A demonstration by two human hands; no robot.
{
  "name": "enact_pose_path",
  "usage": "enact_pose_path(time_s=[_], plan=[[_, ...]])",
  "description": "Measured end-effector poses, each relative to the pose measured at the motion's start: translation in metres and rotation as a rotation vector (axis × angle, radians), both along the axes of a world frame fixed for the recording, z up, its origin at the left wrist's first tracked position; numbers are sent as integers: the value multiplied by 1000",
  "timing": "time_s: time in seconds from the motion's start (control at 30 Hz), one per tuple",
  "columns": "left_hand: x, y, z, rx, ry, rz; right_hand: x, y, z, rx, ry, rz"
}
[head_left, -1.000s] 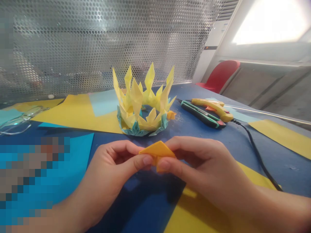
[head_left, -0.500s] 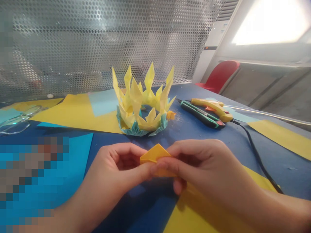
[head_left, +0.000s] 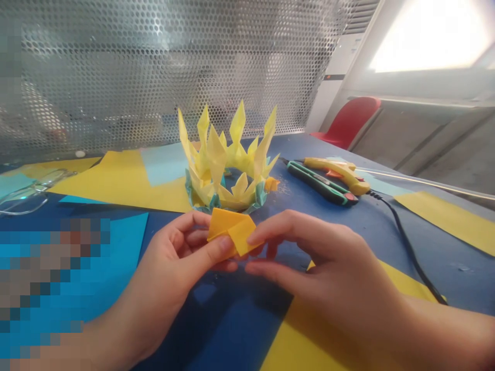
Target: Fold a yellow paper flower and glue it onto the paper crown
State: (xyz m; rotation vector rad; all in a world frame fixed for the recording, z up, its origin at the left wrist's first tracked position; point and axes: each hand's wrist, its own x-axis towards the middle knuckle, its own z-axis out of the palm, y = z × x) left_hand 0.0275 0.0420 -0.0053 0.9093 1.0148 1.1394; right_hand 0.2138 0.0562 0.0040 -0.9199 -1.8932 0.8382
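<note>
My left hand (head_left: 181,268) pinches a small folded piece of orange-yellow paper (head_left: 237,232), with its thumb on the near face and its fingers behind. A flap on the paper's right side stands at an angle. My right hand (head_left: 328,268) is just to the right, its index fingertip touching the paper's right edge while its thumb hangs apart below. Behind the paper stands a folded paper crown (head_left: 216,154), with tall pale-yellow points and light-blue pieces around its base. A small orange folded paper piece (head_left: 273,184) lies by the crown's right side.
A green-and-black utility knife (head_left: 320,183) and a yellow glue gun (head_left: 340,172) with a black cord (head_left: 402,232) lie to the right. Yellow sheets (head_left: 124,180), a blue sheet (head_left: 127,263) and eyeglasses (head_left: 31,193) rest at left. A perforated metal panel (head_left: 174,67) stands behind.
The folded paper has turned and moved slightly up and left, and its flap now shows. My right thumb has come off the paper; my left hand keeps its pinch.
</note>
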Motion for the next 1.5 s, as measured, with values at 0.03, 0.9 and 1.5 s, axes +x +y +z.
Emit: enact_pose_path(time_s=[0.03, 0.9, 1.5], plan=[[0, 0, 0, -10, -6, -1, 0, 0, 0, -1, 1, 6], [1, -2, -4, 116, 88, 73, -3, -2, 0, -41, 80, 8], [-3, -6, -3, 87, 97, -44, -2, -5, -1, -87, 86, 4]])
